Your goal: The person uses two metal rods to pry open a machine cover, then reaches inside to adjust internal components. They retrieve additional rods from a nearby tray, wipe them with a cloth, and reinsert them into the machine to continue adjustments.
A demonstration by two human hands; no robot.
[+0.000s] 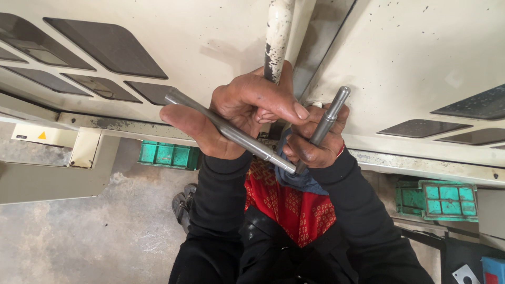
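My left hand (231, 113) holds a long grey steel rod (226, 129) that lies slanted across its palm, and its fingers also curl around a white worn vertical handle bar (277, 37). My right hand (315, 139) grips a second, shorter steel rod (329, 117) that points up to the right. A dark blue cloth (300, 176) is bunched under the right hand. The two rods meet near their lower ends, forming a V.
Cream machine doors with dark windows (105, 44) (421, 58) stand in front. Green plastic crates (168, 155) (442, 197) sit under the machine on the concrete floor (89, 231). A blue box (493, 269) is at the lower right. My shoe (181, 208) shows below.
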